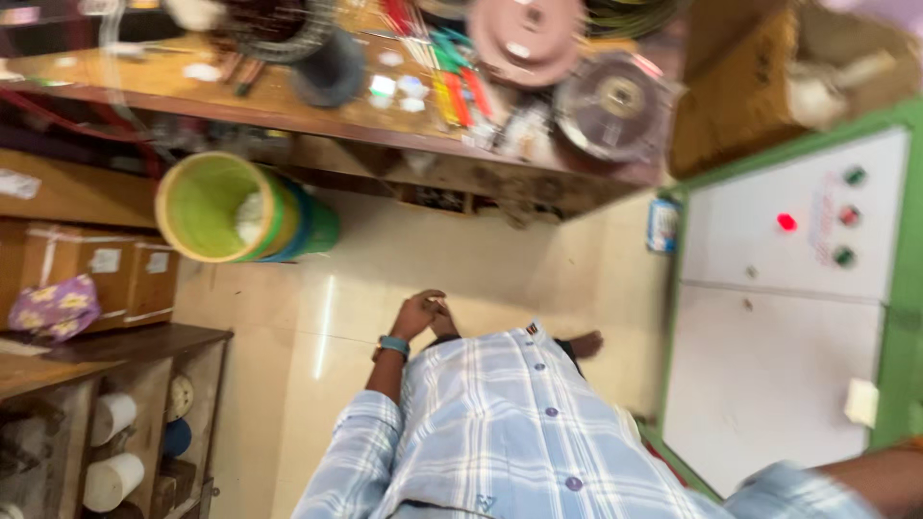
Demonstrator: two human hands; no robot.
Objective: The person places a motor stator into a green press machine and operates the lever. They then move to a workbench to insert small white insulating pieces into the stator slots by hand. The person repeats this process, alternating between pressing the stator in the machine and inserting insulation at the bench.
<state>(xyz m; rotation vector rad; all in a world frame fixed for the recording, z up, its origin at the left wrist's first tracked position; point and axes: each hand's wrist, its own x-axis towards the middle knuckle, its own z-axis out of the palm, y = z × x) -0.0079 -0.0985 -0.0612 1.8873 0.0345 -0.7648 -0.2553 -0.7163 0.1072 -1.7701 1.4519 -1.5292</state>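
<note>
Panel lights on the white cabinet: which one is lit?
The red light left of the button column glows bright. The three round buttons, top, middle and bottom, look dark by comparison.

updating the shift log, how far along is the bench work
Done: nothing shows as finished. In hand: the left hand curls at the shirt front, away from the bench; whether it holds anything is unclear. The right hand is out of view. Left: reels and tools on the bench lie untouched, blurred.

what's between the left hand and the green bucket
Only bare tiled floor, in the head view: the left hand hangs low by the plaid shirt, with the green bucket up-left of it.
</note>
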